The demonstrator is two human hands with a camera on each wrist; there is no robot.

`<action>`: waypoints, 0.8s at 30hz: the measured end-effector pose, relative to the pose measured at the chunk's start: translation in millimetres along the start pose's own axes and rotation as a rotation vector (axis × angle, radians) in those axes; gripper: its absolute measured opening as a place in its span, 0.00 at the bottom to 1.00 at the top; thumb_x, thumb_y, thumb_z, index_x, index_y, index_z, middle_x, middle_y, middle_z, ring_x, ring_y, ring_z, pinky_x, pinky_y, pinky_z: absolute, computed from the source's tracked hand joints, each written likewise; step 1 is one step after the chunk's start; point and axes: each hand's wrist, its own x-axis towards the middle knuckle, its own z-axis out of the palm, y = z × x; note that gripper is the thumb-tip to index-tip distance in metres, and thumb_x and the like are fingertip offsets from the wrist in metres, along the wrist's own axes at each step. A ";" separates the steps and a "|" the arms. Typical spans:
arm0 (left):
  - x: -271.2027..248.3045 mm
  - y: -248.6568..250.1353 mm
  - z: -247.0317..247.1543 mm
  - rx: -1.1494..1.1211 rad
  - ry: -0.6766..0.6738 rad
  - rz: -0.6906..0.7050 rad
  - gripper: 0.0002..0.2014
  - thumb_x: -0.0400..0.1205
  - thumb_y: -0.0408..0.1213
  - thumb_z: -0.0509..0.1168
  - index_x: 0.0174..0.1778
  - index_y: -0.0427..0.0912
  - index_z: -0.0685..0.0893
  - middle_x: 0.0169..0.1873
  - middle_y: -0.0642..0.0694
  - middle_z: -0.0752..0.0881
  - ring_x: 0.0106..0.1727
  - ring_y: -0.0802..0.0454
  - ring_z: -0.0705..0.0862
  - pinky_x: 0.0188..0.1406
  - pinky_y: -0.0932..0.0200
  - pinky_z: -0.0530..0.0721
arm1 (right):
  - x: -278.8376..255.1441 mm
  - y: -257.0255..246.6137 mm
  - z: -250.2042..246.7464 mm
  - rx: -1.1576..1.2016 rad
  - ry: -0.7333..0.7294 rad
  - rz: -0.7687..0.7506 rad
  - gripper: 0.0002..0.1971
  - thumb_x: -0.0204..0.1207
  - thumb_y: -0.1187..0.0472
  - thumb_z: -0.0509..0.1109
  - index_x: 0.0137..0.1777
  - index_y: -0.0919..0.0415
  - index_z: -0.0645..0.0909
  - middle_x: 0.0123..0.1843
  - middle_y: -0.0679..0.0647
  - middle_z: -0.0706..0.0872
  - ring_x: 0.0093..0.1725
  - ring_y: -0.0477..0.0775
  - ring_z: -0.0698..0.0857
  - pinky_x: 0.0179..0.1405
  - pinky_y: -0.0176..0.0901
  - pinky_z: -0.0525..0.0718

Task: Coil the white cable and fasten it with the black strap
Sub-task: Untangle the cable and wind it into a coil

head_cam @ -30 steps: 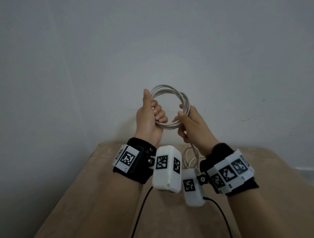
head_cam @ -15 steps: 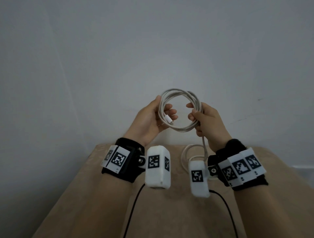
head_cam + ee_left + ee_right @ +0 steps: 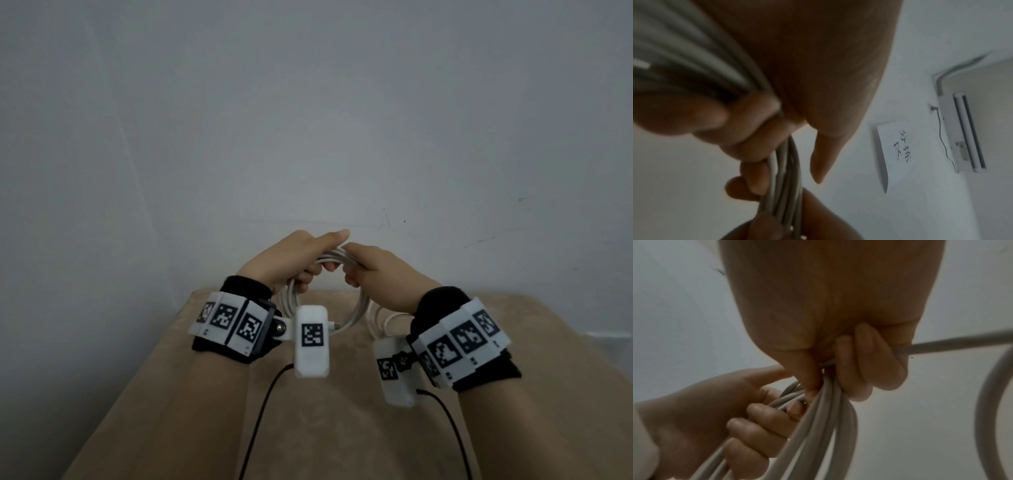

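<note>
The white cable (image 3: 356,308) hangs as a coil of several loops in the air above a beige table. My left hand (image 3: 301,260) grips the top of the coil, fingers curled under the strands (image 3: 785,175). My right hand (image 3: 370,270) grips the same bundle (image 3: 828,415) just to the right, thumb and fingers wrapped round it. One loose strand (image 3: 962,342) runs out of my right fist and loops down toward the table (image 3: 383,320). A cable plug (image 3: 334,324) pokes out beside the left wrist camera. No black strap shows in any view.
The beige table (image 3: 325,428) spreads below my forearms, up against a pale wall (image 3: 308,137). Black leads (image 3: 260,411) trail from the wrist cameras toward me. A paper sign (image 3: 898,152) and a wall unit (image 3: 962,133) appear in the left wrist view.
Both hands have come together and dropped lower. The coil, held upright with a hand on each side, now hangs down from both grips at its top.
</note>
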 end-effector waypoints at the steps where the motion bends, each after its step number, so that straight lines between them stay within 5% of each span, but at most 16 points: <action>1: 0.8 -0.6 2.1 0.028 0.015 -0.003 0.26 0.79 0.62 0.62 0.31 0.40 0.79 0.18 0.52 0.66 0.17 0.56 0.62 0.18 0.63 0.65 | -0.1 -0.2 0.2 0.001 -0.014 0.004 0.10 0.81 0.67 0.55 0.54 0.55 0.76 0.43 0.51 0.79 0.46 0.56 0.79 0.51 0.54 0.78; 12: -0.1 2.2 2.3 -0.121 0.099 0.096 0.25 0.79 0.60 0.64 0.23 0.47 0.70 0.19 0.53 0.62 0.18 0.57 0.56 0.17 0.65 0.53 | -3.5 4.2 -12.6 0.251 0.114 -0.051 0.12 0.84 0.55 0.61 0.43 0.58 0.82 0.27 0.36 0.80 0.23 0.34 0.73 0.27 0.25 0.69; 17: -3.1 3.2 -9.7 -0.271 0.214 0.128 0.26 0.78 0.61 0.64 0.24 0.48 0.65 0.17 0.54 0.60 0.17 0.58 0.55 0.16 0.66 0.52 | -5.0 7.1 -17.4 0.328 0.316 -0.014 0.13 0.82 0.48 0.61 0.48 0.50 0.85 0.39 0.40 0.83 0.29 0.27 0.77 0.38 0.32 0.70; 21: -3.1 2.2 -15.2 -0.387 0.306 0.146 0.26 0.80 0.59 0.64 0.23 0.49 0.64 0.16 0.55 0.60 0.16 0.59 0.55 0.14 0.67 0.53 | -5.5 8.9 -21.5 0.371 0.445 -0.007 0.11 0.80 0.51 0.66 0.46 0.54 0.88 0.33 0.45 0.82 0.28 0.34 0.77 0.38 0.36 0.72; 24: -3.8 1.0 -19.9 -0.488 0.361 0.164 0.26 0.80 0.58 0.63 0.23 0.48 0.64 0.16 0.56 0.61 0.16 0.59 0.56 0.13 0.67 0.53 | -6.9 11.0 -23.6 0.391 0.499 -0.023 0.11 0.76 0.49 0.70 0.42 0.54 0.89 0.32 0.63 0.82 0.33 0.50 0.75 0.37 0.45 0.75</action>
